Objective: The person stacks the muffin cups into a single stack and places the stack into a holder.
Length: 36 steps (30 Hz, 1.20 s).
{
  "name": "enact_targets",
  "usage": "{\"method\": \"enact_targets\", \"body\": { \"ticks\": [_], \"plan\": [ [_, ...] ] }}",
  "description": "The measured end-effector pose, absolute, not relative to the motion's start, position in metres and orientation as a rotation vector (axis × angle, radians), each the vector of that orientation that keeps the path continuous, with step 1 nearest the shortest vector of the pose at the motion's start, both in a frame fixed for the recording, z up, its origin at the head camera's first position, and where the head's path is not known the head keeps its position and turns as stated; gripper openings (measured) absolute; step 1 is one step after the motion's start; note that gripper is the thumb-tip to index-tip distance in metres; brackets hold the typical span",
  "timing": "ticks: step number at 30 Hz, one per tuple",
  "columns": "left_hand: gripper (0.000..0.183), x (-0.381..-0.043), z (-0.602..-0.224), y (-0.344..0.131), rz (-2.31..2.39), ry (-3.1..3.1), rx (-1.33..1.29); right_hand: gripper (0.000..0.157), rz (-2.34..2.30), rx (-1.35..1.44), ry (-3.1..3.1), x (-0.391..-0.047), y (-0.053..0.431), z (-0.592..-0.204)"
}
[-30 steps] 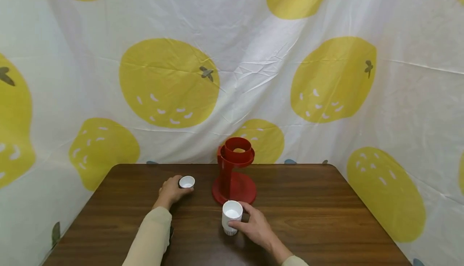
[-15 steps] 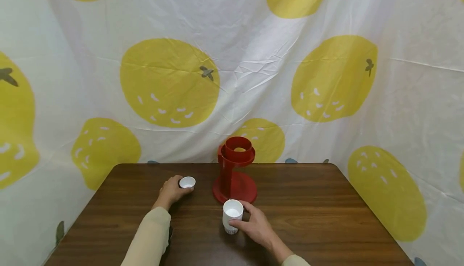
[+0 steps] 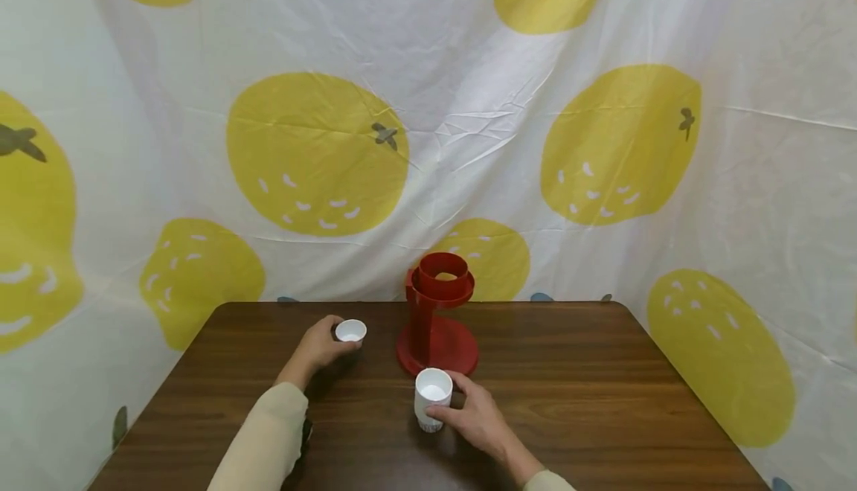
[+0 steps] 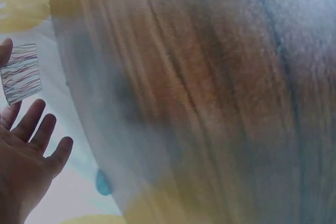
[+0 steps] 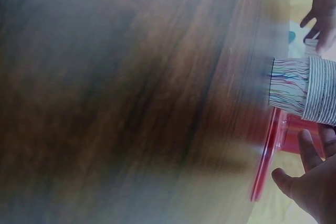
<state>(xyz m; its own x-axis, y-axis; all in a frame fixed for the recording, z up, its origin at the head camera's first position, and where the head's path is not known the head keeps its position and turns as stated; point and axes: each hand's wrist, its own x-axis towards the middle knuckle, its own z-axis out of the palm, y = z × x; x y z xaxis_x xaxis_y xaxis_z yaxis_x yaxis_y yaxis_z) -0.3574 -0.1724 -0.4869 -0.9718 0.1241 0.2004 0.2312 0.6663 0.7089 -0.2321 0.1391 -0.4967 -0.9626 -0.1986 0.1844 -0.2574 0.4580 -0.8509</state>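
My left hand [image 3: 321, 344] pinches a single small white paper cup [image 3: 351, 331] between thumb and finger, on the left half of the table. In the left wrist view that paper cup [image 4: 21, 73] shows wavy lines on its side and is apart from the tabletop. My right hand [image 3: 474, 415] holds a stack of white paper cups [image 3: 433, 398], upright at the middle of the table. Several nested rims show on the stack [image 5: 320, 90] in the right wrist view. Just behind it stands a red stand [image 3: 420, 331] with a round base and a ring-shaped top carrying a red open cylinder [image 3: 443, 271].
The dark wood-grain table [image 3: 569, 394] has rounded far corners. Behind it hangs a white cloth [image 3: 462, 141] printed with large yellow lemons, close to the far edge.
My left hand has moved slightly up and to the right with the paper cup, lifting it. My right hand and the stack of cups keep nearly the same place.
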Motion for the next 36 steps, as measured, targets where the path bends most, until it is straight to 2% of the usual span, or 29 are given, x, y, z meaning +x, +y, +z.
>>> {"method": "enact_targets", "body": {
  "ticks": [8,19,36],
  "plan": [
    [0.06,-0.348,-0.469,-0.167,-1.199,-2.739,-0.348,0.065,1.537,0.404,-2.641,-0.231,0.138,-0.496],
    [0.066,-0.334,-0.448,-0.159,-1.192,-2.662,-0.57,0.066,1.508,0.4,-2.652,-0.231,0.139,-0.497],
    [0.057,-0.314,-0.412,-0.126,-1.185,-2.636,-0.888,0.065,1.48,0.433,-2.646,-0.232,0.139,-0.496]
  ]
}}
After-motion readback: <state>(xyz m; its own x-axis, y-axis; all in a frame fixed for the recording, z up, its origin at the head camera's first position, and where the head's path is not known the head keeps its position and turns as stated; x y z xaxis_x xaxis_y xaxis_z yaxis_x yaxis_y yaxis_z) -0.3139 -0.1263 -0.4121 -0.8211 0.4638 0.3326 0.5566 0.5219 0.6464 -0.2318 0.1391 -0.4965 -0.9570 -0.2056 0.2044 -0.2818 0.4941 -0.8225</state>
